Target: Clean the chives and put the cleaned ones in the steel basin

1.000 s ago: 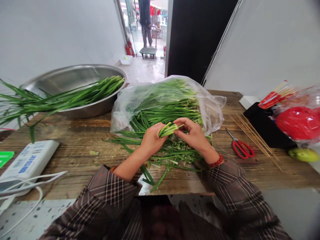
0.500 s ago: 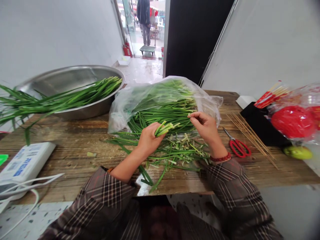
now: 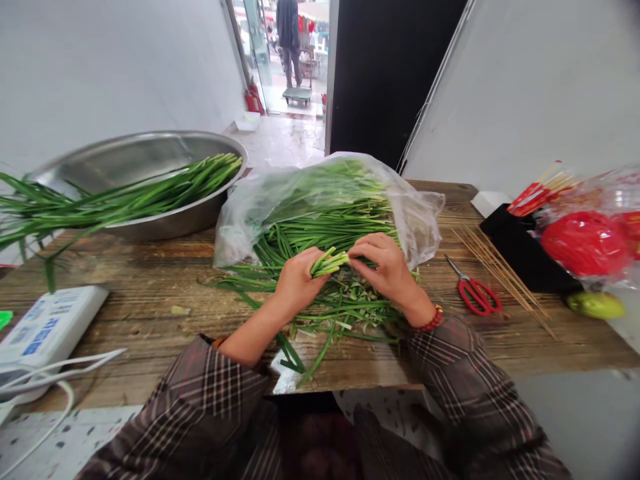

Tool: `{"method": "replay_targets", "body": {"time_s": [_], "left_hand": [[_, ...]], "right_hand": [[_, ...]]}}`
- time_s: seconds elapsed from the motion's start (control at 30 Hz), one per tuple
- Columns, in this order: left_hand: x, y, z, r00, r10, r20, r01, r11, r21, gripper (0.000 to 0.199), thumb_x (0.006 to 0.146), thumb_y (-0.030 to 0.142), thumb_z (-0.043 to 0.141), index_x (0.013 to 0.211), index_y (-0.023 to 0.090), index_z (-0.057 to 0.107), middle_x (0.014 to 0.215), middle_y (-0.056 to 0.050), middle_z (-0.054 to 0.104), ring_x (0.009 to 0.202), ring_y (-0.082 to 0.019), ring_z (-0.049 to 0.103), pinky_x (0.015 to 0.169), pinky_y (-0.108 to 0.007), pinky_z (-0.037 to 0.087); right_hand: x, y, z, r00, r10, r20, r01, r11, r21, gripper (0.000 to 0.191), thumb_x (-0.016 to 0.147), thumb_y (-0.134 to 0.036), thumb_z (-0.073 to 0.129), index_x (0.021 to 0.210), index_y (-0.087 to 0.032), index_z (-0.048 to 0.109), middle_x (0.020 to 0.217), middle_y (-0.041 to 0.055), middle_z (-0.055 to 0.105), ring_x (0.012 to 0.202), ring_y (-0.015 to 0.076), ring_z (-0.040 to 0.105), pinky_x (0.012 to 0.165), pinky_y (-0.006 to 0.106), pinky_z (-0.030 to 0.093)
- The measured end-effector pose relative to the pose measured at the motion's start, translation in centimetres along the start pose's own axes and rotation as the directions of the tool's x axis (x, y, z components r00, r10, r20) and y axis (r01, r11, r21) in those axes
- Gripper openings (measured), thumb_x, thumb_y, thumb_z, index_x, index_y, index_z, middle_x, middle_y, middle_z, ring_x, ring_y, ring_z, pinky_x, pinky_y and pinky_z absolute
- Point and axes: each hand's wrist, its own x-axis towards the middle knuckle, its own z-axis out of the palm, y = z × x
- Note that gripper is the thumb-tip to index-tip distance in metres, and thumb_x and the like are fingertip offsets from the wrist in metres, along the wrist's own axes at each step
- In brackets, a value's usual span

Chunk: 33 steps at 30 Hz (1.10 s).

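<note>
My left hand (image 3: 301,277) is closed round a small bunch of garlic chives (image 3: 329,262), their pale cut ends pointing right. At those ends, the fingers of my right hand (image 3: 383,267) are pinched together on the tips of the stalks. Just beyond both hands, a clear plastic bag (image 3: 415,207) lies open over a large heap of chives (image 3: 320,230). Below the hands is a pile of trimmed scraps (image 3: 345,310) with loose green leaves. To the left, a steel basin (image 3: 170,223) has more chives (image 3: 165,197) hanging over its rim.
Red-handled scissors (image 3: 477,293) and several thin wooden skewers (image 3: 505,280) lie on the wooden table (image 3: 165,333) to the right. Beside them stands a black box (image 3: 525,260) with red packets. A white power device (image 3: 53,320) with cables sits left. A person (image 3: 289,40) with a trolley is outside the doorway.
My right hand has moved left from beside the bag to the stalk ends of the held bunch. My left hand has stayed almost in place. The person outside has shifted slightly.
</note>
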Motion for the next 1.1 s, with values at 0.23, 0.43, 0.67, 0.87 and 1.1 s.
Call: {"method": "replay_targets", "body": {"time_s": [0.23, 0.43, 0.67, 0.87, 1.1], "left_hand": [[-0.2, 0.1, -0.1, 1.0, 0.001, 0.019, -0.003, 0.998, 0.067, 0.015, 0.086, 0.016, 0.055, 0.073, 0.017, 0.061, 0.07, -0.001, 0.057, 0.067, -0.014, 0.053, 0.061, -0.025, 0.037], [-0.6, 0.4, -0.4, 0.992, 0.098, 0.08, -0.112, 0.975, 0.191, 0.018, 0.082, 0.012, 0.053, 0.092, 0.018, 0.067, 0.086, -0.004, 0.066, 0.081, -0.018, 0.06, 0.07, -0.03, 0.038], [-0.6, 0.3, -0.5, 0.996, 0.084, 0.044, -0.091, 0.97, 0.224, 0.022, 0.08, 0.011, 0.052, 0.096, 0.018, 0.065, 0.091, -0.005, 0.067, 0.084, -0.02, 0.06, 0.071, -0.032, 0.04], [-0.6, 0.2, -0.6, 0.998, 0.058, -0.016, -0.054, 0.985, 0.166, 0.027, 0.076, 0.009, 0.049, 0.097, 0.018, 0.061, 0.093, -0.006, 0.068, 0.086, -0.02, 0.061, 0.074, -0.031, 0.044], [-0.5, 0.0, -0.3, 0.994, 0.045, -0.099, -0.036, 0.995, 0.09, 0.023, 0.081, 0.013, 0.05, 0.1, 0.018, 0.061, 0.093, -0.004, 0.069, 0.084, -0.018, 0.063, 0.075, -0.028, 0.048]], "right_hand": [[-0.1, -0.3, 1.6, 0.971, 0.24, -0.023, -0.217, 0.912, 0.348, 0.015, 0.085, -0.028, 0.063, 0.073, -0.021, 0.067, 0.078, 0.0026, 0.067, 0.077, 0.0162, 0.06, 0.072, 0.031, 0.046], [-0.2, 0.1, 2.5, 0.846, 0.528, 0.071, -0.491, 0.721, 0.488, 0.018, 0.08, -0.035, 0.065, 0.071, -0.019, 0.065, 0.067, -0.0014, 0.063, 0.062, 0.0125, 0.053, 0.061, 0.027, 0.041], [-0.1, 1.8, -0.4, 0.836, 0.544, -0.072, -0.447, 0.751, 0.485, 0.033, 0.089, -0.045, 0.055, 0.068, -0.02, 0.062, 0.064, -0.0001, 0.062, 0.062, 0.0131, 0.056, 0.061, 0.027, 0.044], [0.0, 1.1, -0.8, 0.976, 0.049, 0.21, -0.1, 0.966, 0.238, 0.027, 0.079, -0.04, 0.073, 0.099, -0.022, 0.071, 0.103, 0.0074, 0.07, 0.098, 0.0217, 0.063, 0.089, 0.038, 0.048], [-0.5, 3.5, 0.0, 0.987, 0.157, -0.037, -0.155, 0.987, 0.05, 0.014, 0.09, -0.03, 0.058, 0.089, -0.023, 0.071, 0.102, 0.0074, 0.069, 0.1, 0.0219, 0.062, 0.092, 0.04, 0.048]]}}
